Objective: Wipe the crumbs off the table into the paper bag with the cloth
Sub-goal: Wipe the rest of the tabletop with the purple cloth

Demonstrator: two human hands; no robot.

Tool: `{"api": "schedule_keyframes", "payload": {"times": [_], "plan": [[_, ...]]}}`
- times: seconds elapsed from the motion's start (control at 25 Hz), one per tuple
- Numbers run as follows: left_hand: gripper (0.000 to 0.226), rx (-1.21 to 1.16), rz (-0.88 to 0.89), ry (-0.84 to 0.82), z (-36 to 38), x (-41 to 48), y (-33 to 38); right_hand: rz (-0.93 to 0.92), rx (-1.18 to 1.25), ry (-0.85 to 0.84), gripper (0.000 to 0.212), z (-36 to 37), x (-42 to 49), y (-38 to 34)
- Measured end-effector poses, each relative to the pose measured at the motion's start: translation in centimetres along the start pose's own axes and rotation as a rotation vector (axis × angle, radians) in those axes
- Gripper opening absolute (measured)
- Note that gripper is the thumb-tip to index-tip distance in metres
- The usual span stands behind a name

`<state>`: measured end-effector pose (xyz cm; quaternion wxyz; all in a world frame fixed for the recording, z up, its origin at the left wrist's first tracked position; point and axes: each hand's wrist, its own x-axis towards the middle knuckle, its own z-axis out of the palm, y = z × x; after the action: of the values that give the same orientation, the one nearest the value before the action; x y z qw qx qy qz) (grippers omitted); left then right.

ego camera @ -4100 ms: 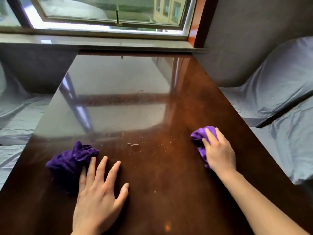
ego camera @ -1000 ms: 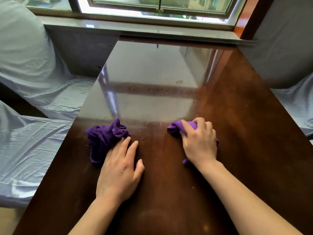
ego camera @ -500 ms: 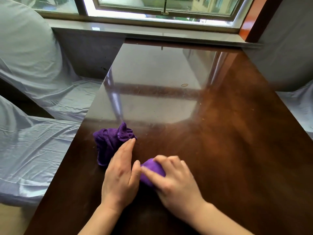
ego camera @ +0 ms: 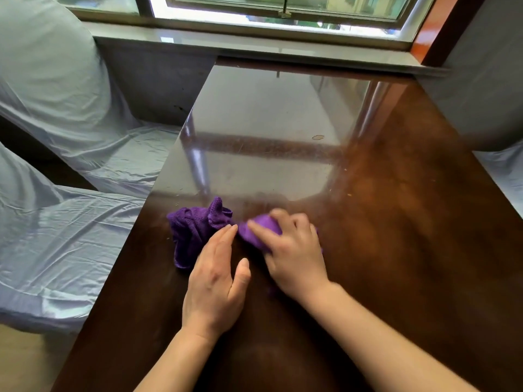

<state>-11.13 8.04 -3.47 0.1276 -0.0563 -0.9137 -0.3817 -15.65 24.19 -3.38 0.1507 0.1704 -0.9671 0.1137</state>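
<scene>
My right hand (ego camera: 294,258) presses cloth (ego camera: 263,229) flat; left hand (ego camera: 216,281) spread just left; no bag visible.

We see a dark brown glossy counter (ego camera: 396,222) running up to a grey sill (ego camera: 254,49) beneath a window (ego camera: 283,9) with a pale frame. Daylight from the window glares off the counter's far half. Left of the counter stand seats draped in pale blue-grey covers (ego camera: 56,137), one behind the other, and another such cover (ego camera: 503,171) shows at the counter's right edge. Grey wall (ego camera: 158,83) lies below the sill, and a reddish-orange strip (ego camera: 427,26) stands at the window's right. Beige floor (ego camera: 25,363) shows at lower left of the counter.
</scene>
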Motion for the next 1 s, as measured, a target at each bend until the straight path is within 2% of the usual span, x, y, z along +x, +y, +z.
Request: {"api": "schedule_keyframes", "payload": {"times": [0.12, 0.2, 0.24, 0.32, 0.48, 0.56, 0.64, 0.76, 0.84, 0.92, 1.0], "plan": [[0.059, 0.055, 0.016, -0.039, 0.0, -0.2, -0.2, -0.137, 0.021, -0.006, 0.05, -1.7, -7.7, 1.0], [0.059, 0.244, 0.039, -0.107, 0.4, -0.1, -0.2, -0.183, -0.034, 0.021, 0.049, -1.8, -7.2, 2.8], [0.061, 0.358, 0.062, -0.166, 1.1, -0.2, 0.3, -0.15, -0.099, 0.015, 0.049, -2.0, -6.4, 4.1], [0.063, 0.523, 0.046, -0.233, 1.4, 0.1, 0.5, -0.001, -0.199, 0.025, 0.05, -1.9, -3.0, 6.6], [0.064, 0.561, 0.017, -0.268, 1.8, 0.3, 0.3, 0.428, -0.322, -0.01, 0.042, -2.9, 1.2, 12.5], [0.064, 0.574, 0.012, -0.276, 1.7, 0.3, 0.2, 0.476, -0.31, 0.007, 0.041, -3.0, 0.4, 11.0], [0.065, 0.578, 0.012, -0.288, 1.5, 0.3, 0.4, 0.368, -0.233, 0.053, 0.045, -3.0, -3.7, 6.4], [0.066, 0.572, 0.02, -0.314, 0.9, 0.2, 0.7, 0.087, -0.066, 0.019, 0.05, -3.3, -15.2, -0.1], [0.065, 0.586, 0.065, -0.313, 0.9, 0.1, 1.1, -0.028, -0.099, 0.078, 0.047, -4.6, -19.8, 1.4], [0.06, 0.619, 0.175, -0.292, 0.9, -0.3, 1.4, 0.08, -0.222, 0.115, 0.05, -7.0, -20.2, 7.1], [0.055, 0.646, 0.297, -0.236, 1.0, -0.6, 1.6, 0.399, -0.364, 0.106, 0.047, -9.1, -18.9, 14.0]]}}
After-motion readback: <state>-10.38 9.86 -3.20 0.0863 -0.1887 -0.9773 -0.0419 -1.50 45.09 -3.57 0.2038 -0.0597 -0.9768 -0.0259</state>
